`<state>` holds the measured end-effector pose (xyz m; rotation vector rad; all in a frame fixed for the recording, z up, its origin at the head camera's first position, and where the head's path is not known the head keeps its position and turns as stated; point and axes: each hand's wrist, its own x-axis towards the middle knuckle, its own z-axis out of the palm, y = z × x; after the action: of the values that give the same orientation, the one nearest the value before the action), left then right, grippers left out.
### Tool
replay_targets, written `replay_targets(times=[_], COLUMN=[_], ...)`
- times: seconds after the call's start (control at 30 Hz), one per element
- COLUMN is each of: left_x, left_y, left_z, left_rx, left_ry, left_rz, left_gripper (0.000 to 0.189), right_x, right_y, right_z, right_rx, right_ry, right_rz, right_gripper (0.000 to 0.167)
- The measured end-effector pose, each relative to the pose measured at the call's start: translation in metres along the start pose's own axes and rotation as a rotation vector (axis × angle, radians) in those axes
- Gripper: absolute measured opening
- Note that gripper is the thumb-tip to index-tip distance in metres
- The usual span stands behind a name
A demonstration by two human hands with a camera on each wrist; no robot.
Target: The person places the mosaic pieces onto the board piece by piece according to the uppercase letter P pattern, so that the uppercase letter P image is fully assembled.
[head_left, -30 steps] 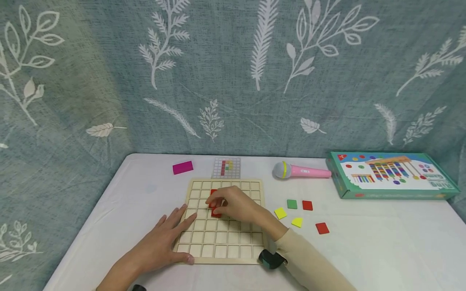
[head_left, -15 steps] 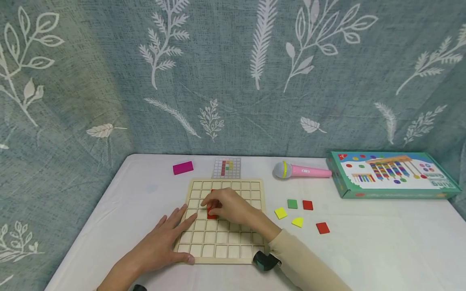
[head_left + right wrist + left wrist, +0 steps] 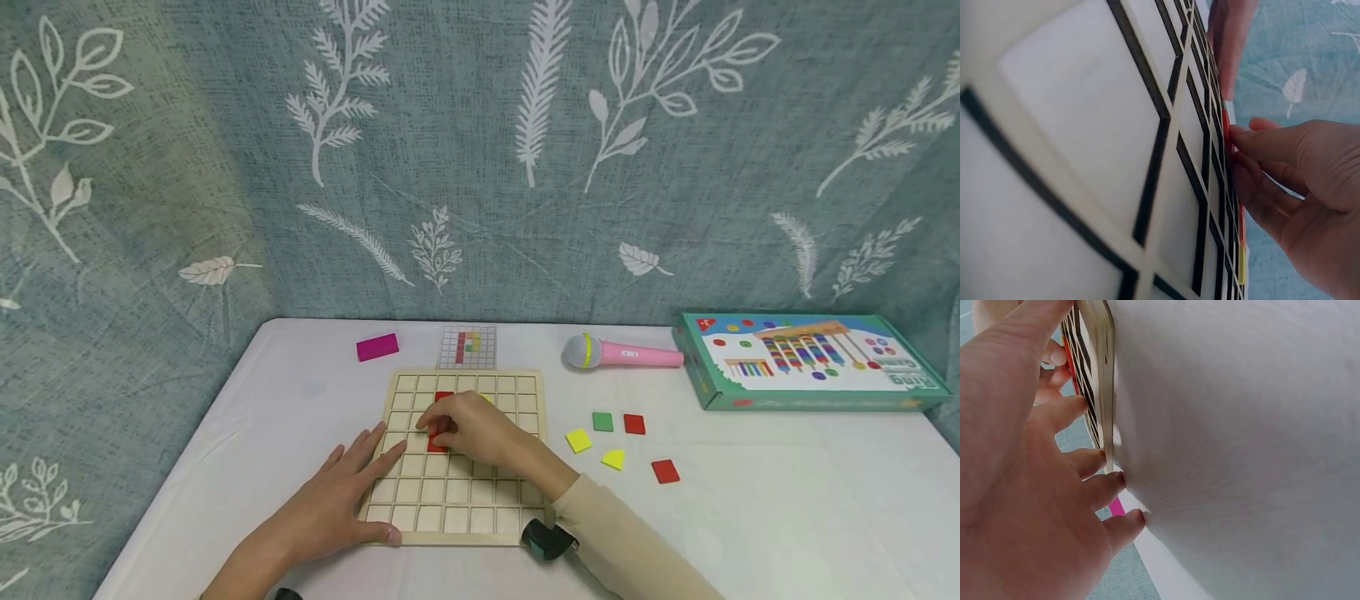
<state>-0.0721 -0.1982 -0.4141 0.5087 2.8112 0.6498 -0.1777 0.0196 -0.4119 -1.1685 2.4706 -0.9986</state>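
A wooden grid board (image 3: 457, 518) lies flat on the white table. My left hand (image 3: 330, 504) rests on its left edge, fingers spread, with some fingertips reaching the table in the left wrist view. Over the upper middle of the grid my right hand (image 3: 476, 429) holds a red square tile (image 3: 437, 442) between thumb and curled fingers, low at the board. In the right wrist view the thumb and fingertips touch the red tile (image 3: 1227, 128). Another red tile (image 3: 444, 397) sits in a cell above, and a bit of a yellow piece (image 3: 487, 398) shows behind the hand, which hides nearby cells.
Right of the board lie a green tile (image 3: 602, 422), red tiles (image 3: 634, 425) and yellow pieces (image 3: 578, 440). A printed grid card (image 3: 467, 347) and a magenta rectangle (image 3: 377, 347) lie behind it. A pink toy microphone (image 3: 637, 354) and a boxed toy (image 3: 810, 362) stand back right.
My right hand has shifted slightly left and the red tile at its fingertips moved left and a little nearer. The left hand stays put.
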Motion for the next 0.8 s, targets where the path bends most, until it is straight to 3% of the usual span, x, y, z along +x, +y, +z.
replay_targets(times=[0.4,0.8], left_x=[0.000,0.001], left_y=[0.002,0.002], left_z=[-0.004,-0.005], left_rx=[-0.015,-0.027], left_ry=[-0.020,-0.027], left_rz=[-0.026,-0.037], left_gripper=[0.112,0.111], right_x=[-0.018,-0.072], right_y=[-0.002,0.033], right_z=[-0.019,-0.053], right_rx=[0.015,0.007], right_ry=[0.005,0.130], right_rz=[-0.019,0.025], right_gripper=[0.021,0.021])
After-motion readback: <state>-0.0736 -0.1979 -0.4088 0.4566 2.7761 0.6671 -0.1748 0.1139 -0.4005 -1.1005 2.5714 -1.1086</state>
